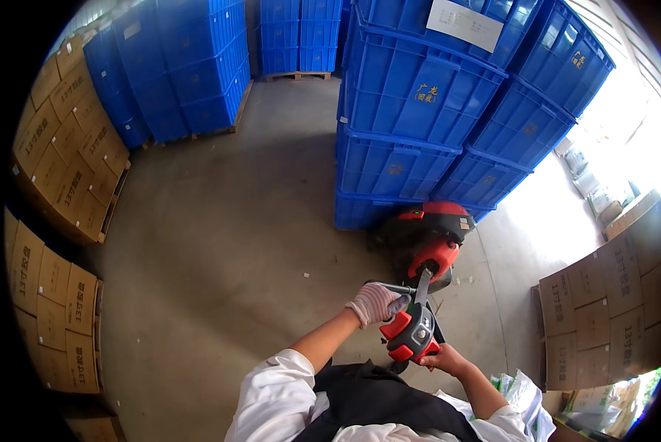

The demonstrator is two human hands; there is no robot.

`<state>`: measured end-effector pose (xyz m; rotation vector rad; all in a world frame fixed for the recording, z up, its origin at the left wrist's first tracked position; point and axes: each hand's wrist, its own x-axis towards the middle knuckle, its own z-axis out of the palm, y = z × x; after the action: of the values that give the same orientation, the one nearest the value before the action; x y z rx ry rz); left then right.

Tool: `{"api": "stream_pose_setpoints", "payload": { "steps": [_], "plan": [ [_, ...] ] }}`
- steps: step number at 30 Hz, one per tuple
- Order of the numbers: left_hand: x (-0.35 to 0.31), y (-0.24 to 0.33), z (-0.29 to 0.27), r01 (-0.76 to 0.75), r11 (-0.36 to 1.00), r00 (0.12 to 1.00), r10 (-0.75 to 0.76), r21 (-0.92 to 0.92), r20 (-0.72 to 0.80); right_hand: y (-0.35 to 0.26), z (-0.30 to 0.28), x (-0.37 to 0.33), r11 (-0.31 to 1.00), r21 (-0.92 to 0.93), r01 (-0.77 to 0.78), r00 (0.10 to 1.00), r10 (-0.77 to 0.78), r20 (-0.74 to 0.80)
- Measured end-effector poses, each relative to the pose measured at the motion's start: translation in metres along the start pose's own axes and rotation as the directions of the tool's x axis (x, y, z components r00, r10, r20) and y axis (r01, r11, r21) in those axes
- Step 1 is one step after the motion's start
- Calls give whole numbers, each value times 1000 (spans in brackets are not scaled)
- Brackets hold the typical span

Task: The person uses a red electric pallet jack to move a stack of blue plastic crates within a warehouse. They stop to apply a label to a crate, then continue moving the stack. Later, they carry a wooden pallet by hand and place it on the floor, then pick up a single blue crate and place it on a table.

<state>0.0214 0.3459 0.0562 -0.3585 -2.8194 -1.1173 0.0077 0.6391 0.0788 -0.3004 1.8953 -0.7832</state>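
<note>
At the control handle [420, 335]: gloved left hand [378, 303] closed round its left side, bare right hand [446, 360] closed on its red right edge | handle joins red-and-black pallet truck [432, 254] | truck just before stacked blue crates [411, 96] | carton stacks [71, 151] well apart, both sides

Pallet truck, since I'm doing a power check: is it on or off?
Apparently on: a small green light glows on the pallet truck.
</note>
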Motion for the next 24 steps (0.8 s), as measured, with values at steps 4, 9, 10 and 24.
{"api": "stream_pose_setpoints", "payload": {
  "steps": [4,9,10,24],
  "plan": [
    [9,7,3,2,999,1000,-3,38,3,-4,-19,-8,999,39,-10,999,9,32],
    [19,37,7,-10,1000,987,10,1,-159,1,-41,-30,993,119,19,998,-27,60],
    [23,41,8,-6,1000,984,8,11,-178,3,-47,-33,988,151,22,997,-32,65],
    [131,-76,-30,-52,636,567,-616,-770,-547,-37,-185,-13,903,124,412,724,-241,-647]
  ]
}}
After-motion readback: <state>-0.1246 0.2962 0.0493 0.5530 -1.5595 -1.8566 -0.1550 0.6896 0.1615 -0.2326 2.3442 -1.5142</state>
